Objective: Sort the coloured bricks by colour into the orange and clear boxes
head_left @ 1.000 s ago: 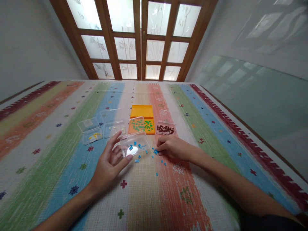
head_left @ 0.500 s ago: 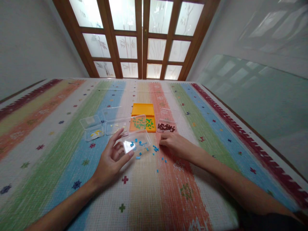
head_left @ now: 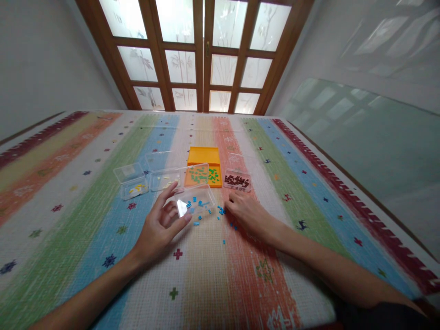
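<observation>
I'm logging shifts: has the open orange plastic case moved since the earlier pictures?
No: the open orange plastic case stays in place against the multicoloured striped tablecloth.

Beyond the orange box [head_left: 203,155]: broad tablecloth [head_left: 202,130], open to passage. Right of it: box of brown pieces [head_left: 236,188], just beside; leaves only a slim gap. Farther right: wide open room. Left of it: box of pale pieces [head_left: 156,184], then box of yellow pieces [head_left: 127,192]; with raised lids [head_left: 129,171], bar low passage. Farther left: open. In front of it: tilted clear box [head_left: 183,205] in the left hand [head_left: 160,229], plus see-through panel [head_left: 206,167]; block direct approach. Front right: right hand [head_left: 244,209] beside loose blue pieces [head_left: 221,210]; obstructs. Nearer, past the last blue pieces: open lane.
</observation>
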`<state>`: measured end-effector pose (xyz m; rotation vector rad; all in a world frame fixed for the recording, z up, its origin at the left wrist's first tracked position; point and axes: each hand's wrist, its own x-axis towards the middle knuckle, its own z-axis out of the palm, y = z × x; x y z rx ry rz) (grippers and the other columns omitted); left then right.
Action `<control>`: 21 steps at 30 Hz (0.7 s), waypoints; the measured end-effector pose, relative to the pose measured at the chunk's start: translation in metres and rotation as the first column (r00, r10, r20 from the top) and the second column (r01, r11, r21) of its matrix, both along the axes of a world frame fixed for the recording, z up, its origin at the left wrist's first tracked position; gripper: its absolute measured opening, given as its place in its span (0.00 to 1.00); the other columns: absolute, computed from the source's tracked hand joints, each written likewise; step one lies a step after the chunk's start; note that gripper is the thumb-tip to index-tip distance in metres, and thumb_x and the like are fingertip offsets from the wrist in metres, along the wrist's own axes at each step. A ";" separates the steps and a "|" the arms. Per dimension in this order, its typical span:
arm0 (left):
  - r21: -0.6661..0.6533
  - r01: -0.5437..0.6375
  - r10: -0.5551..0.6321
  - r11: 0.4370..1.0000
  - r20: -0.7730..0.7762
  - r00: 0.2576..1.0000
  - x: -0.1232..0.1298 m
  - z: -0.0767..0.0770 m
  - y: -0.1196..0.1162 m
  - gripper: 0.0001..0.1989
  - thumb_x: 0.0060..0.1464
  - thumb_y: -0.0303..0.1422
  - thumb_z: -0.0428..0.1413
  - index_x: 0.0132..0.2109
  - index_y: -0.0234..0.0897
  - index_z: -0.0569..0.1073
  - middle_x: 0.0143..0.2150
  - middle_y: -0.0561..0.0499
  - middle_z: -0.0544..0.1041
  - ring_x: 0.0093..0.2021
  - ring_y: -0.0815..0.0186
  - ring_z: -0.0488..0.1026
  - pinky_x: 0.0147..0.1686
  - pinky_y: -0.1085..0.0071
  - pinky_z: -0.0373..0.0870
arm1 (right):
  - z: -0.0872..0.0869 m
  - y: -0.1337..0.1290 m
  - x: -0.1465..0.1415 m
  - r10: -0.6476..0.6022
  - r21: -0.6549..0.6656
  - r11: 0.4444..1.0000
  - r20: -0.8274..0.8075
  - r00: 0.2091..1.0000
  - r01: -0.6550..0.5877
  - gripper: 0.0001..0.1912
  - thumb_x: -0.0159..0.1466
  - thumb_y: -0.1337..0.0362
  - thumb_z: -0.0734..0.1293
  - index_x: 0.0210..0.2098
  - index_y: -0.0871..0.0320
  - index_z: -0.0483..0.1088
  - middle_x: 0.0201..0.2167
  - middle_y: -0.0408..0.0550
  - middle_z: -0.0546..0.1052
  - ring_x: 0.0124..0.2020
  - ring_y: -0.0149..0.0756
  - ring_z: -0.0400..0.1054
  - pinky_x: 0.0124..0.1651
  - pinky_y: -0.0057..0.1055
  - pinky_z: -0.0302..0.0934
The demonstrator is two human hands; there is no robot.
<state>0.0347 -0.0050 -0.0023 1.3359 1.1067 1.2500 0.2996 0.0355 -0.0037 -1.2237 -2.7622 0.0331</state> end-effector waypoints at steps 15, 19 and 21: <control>-0.023 0.010 -0.010 1.000 -0.001 1.000 0.001 -0.003 -0.001 0.41 0.56 0.35 0.68 0.73 0.48 0.62 0.59 0.45 0.78 0.54 0.58 0.81 0.59 0.56 0.80 | -0.001 0.001 0.000 0.089 -0.112 0.988 -0.118 0.989 -0.102 0.10 0.68 0.77 0.63 0.41 0.61 0.74 0.43 0.56 0.78 0.42 0.40 0.70 0.46 0.36 0.63; -0.025 0.014 -0.013 1.000 0.004 1.000 0.001 -0.004 0.000 0.41 0.56 0.35 0.69 0.73 0.48 0.62 0.61 0.44 0.77 0.55 0.58 0.81 0.59 0.55 0.79 | 0.002 0.009 0.002 0.106 -0.114 0.987 -0.105 0.989 -0.117 0.10 0.66 0.78 0.63 0.39 0.60 0.73 0.40 0.54 0.78 0.40 0.39 0.69 0.43 0.34 0.61; -0.015 0.021 -0.021 1.000 0.009 1.000 0.000 -0.005 0.001 0.41 0.56 0.35 0.69 0.73 0.48 0.63 0.62 0.44 0.76 0.55 0.57 0.81 0.59 0.54 0.79 | 0.002 0.010 0.002 0.110 -0.101 0.987 -0.118 0.987 -0.122 0.11 0.66 0.78 0.62 0.39 0.59 0.72 0.40 0.54 0.78 0.40 0.39 0.69 0.42 0.33 0.60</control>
